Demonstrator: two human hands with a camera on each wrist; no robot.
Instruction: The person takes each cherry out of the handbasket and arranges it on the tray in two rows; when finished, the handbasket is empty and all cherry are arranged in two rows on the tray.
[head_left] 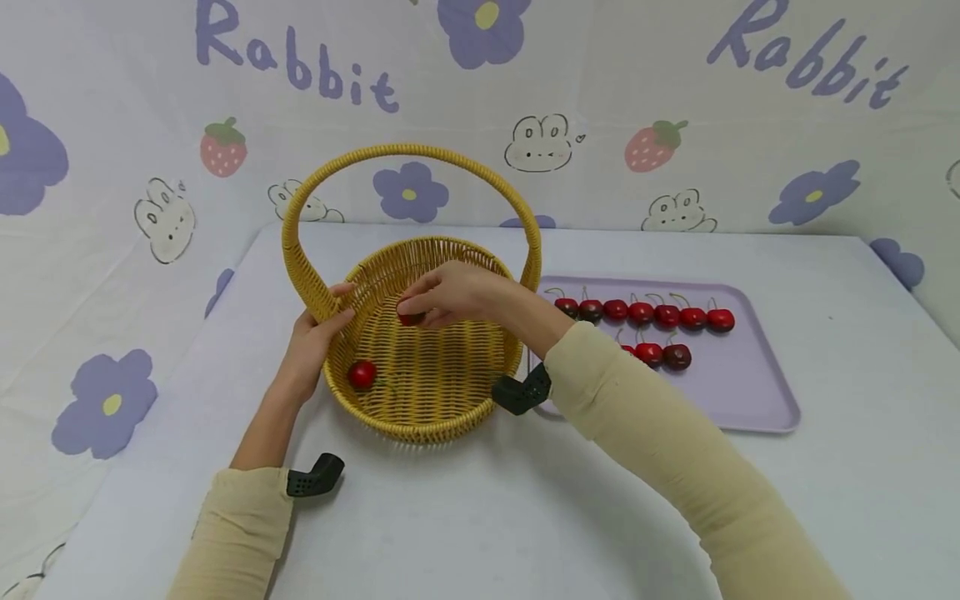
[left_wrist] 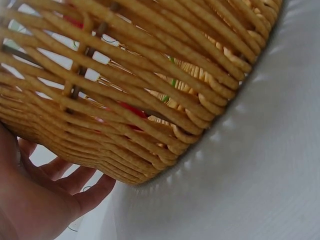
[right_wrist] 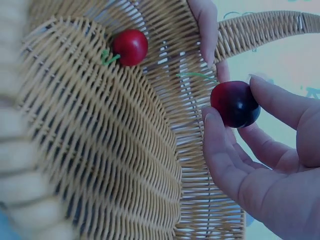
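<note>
Wicker basket (head_left: 420, 392) is being gripped at its left rim by the left hand (head_left: 315, 346) while the right hand (head_left: 450, 293) is pinching a cherry (right_wrist: 235, 103) over it.

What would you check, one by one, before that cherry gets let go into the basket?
1. Right hand pinches the dark cherry between thumb and fingers: ok.
2. Held cherry is over the inside of the basket, not past its rim: ok.
3. Left hand steadies the basket at the foot of the handle: ok.
4. Basket sits flat on the table: ok.
5. The cherry already inside lies off to the left, apart from the spot below the held one: ok.
6. Stem of the held cherry free of the weave: cannot tell.
</note>
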